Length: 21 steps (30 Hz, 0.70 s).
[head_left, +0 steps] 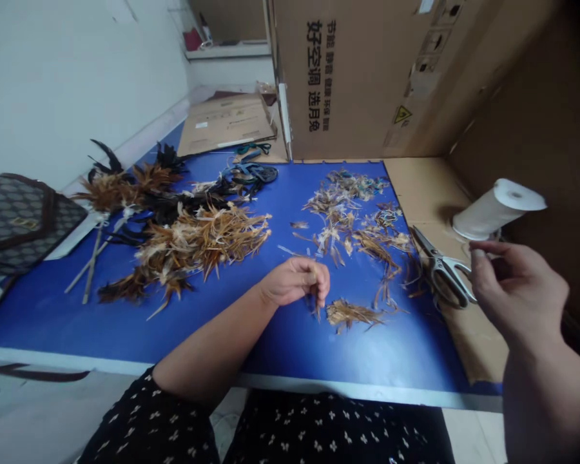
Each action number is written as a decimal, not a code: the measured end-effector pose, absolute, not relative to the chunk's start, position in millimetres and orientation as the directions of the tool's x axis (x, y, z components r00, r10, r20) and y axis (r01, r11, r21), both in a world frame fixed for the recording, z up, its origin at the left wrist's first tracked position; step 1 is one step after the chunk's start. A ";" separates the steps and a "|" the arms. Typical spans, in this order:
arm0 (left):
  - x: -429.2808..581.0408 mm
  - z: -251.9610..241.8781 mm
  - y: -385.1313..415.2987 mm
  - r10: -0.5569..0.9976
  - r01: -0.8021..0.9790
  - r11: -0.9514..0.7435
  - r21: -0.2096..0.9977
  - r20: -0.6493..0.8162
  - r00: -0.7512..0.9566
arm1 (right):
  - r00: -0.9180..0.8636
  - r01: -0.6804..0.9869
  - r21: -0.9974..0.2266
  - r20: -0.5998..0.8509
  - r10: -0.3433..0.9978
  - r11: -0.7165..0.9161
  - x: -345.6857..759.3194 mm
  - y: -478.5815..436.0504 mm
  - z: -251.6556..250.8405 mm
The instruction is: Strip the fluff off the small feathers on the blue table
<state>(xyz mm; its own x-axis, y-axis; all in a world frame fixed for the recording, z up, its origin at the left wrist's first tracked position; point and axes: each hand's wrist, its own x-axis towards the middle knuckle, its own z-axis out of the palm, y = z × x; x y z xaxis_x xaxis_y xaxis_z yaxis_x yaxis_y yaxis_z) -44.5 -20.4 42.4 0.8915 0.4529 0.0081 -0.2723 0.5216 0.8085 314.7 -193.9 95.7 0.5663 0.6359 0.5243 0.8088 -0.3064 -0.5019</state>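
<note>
My left hand [297,281] rests on the blue table top [280,335], its fingers curled around a small bunch of brown feathers [316,303] whose tips hang below the knuckles. A loose tuft of brown feathers [350,314] lies just to its right. My right hand [515,287] is raised at the right, fingers pinched together near the white thread spool [495,209]; what it pinches is too thin to see. Scissors [442,267] lie on the cardboard just left of that hand.
A big heap of brown and black feathers [193,238] lies at the left with thin sticks [91,261]. Scattered feather scraps [357,219] cover the middle. A patterned bag [17,219] sits far left. Tall cardboard boxes [357,71] stand behind the table.
</note>
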 end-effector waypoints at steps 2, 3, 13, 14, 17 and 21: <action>-43.6 40.6 -20.6 0.445 -0.280 0.522 0.805 0.023 0.895 | 0.585 0.801 -0.484 0.506 0.634 -0.353 308.4 -213.1 86.0; -43.2 39.6 -20.5 0.441 -0.282 0.522 0.805 0.028 0.897 | 0.588 0.799 -0.478 0.491 0.643 -0.365 304.3 -222.3 79.1; -39.1 31.7 -23.0 0.418 -0.256 0.483 0.837 0.037 0.908 | 0.562 0.826 -0.375 0.483 0.671 -0.422 264.6 -269.6 17.4; -38.6 31.1 -23.8 0.414 -0.245 0.480 0.842 0.029 0.910 | 0.567 0.824 -0.344 0.495 0.659 -0.450 263.8 -270.1 15.0; -37.3 30.3 -26.1 0.398 -0.212 0.470 0.857 0.009 0.917 | 0.587 0.804 -0.283 0.512 0.627 -0.523 264.9 -269.7 9.5; -35.8 30.7 -29.6 0.380 -0.178 0.456 0.872 -0.011 0.925 | 0.593 0.794 -0.248 0.517 0.617 -0.556 266.8 -268.5 5.3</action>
<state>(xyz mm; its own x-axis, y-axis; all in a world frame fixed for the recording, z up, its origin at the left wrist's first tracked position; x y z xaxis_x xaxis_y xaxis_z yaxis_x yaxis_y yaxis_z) -35.8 -29.6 30.7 0.9247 0.3805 -0.0106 -0.1777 0.4563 0.8719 266.8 -268.5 5.3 0.5935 0.6172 0.5166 0.7936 -0.5555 -0.2480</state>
